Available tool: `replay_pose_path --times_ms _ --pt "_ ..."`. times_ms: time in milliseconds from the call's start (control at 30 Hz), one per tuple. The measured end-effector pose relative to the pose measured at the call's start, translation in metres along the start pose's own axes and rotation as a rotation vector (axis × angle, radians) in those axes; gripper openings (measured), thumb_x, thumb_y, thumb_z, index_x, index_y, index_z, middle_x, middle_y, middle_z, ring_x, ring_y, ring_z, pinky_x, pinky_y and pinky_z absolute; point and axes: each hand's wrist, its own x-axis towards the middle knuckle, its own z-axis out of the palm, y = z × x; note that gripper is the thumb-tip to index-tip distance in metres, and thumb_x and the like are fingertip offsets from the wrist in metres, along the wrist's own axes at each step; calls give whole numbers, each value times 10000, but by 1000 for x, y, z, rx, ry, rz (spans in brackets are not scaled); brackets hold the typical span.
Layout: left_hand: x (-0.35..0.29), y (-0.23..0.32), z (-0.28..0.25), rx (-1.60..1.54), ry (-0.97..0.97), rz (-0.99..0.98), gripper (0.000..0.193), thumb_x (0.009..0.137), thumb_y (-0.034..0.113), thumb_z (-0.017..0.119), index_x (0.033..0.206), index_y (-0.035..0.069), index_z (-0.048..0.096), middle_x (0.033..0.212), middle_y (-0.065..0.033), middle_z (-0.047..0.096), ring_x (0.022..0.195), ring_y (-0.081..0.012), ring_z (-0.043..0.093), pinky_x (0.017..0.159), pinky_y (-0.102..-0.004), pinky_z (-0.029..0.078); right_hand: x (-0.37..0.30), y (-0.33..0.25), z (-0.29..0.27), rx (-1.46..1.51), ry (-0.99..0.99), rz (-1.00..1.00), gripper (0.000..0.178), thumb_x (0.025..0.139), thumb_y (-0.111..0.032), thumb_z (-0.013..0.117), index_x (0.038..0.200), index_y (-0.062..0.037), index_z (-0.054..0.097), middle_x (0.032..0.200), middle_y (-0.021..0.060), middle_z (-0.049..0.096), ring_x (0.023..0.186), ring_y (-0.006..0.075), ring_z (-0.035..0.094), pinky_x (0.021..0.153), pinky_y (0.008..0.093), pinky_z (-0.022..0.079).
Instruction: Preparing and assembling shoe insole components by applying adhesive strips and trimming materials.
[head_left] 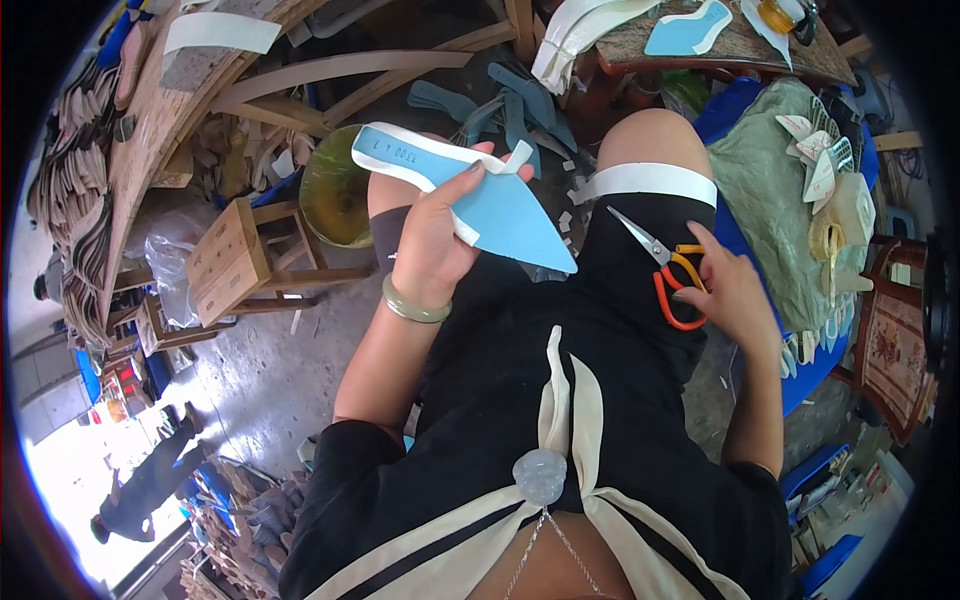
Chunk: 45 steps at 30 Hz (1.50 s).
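Note:
My left hand [440, 225] is closed on a blue insole-shaped piece [515, 225], holding it tilted above my lap. White strip material [400, 180] runs along its narrow end, and a short white tail [518, 158] sticks up beside my fingers. Over my right thigh, my right hand [735, 290] is at the handles of a pair of scissors [668, 262], thumb and fingers around the orange and yellow loops. The blades are apart and point up and left. A white strip [650, 180] lies across the same thigh, near the knee.
Ahead, a small table [720, 58] bears another blue piece [690, 30] and white strips [580, 40]. More blue pieces [520, 105] lie low beyond my knees. A wooden stool [230, 255] and green basin [335, 190] stand left. Plastic sheeting [760, 190] covers things at right.

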Motion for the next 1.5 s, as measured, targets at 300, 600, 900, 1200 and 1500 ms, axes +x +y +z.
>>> replay_pose_path --times_ms 300,600,900,1200,1500 --pt "-1 -25 5 580 -2 607 232 926 112 548 1097 -44 558 1052 -172 626 1019 -281 608 848 -363 503 -15 16 47 735 231 -76 704 730 61 628 1374 -92 388 971 20 509 839 86 516 739 228 436" --pt "-6 -35 12 1253 85 1315 231 772 1 711 961 53 590 931 -83 520 881 -201 531 775 -281 454 8 -35 63 983 -181 -262 1172 500 -437 893 1416 -44 277 1118 103 512 906 194 544 832 296 436" --pt "-8 -49 -7 1249 -159 1308 364 633 -33 745 962 71 632 926 -73 507 890 -227 552 783 -313 481 17 -62 66 718 -59 -332 994 574 -402 867 1348 -56 348 1079 142 557 875 266 586 822 329 465" --pt "-2 -23 -7 359 -21 76 266 890 142 602 1093 -27 573 1046 -143 641 966 -233 634 829 -344 527 7 -20 47 936 -92 -24 642 652 -172 842 1218 -47 566 851 82 624 752 123 570 719 242 467" --pt "0 -33 10 248 -182 -36 330 930 191 529 1148 -55 509 1118 -250 607 1050 -367 605 893 -434 515 -13 5 45 -116 535 -260 558 670 -194 772 1199 -139 601 800 72 524 736 233 577 624 345 486"
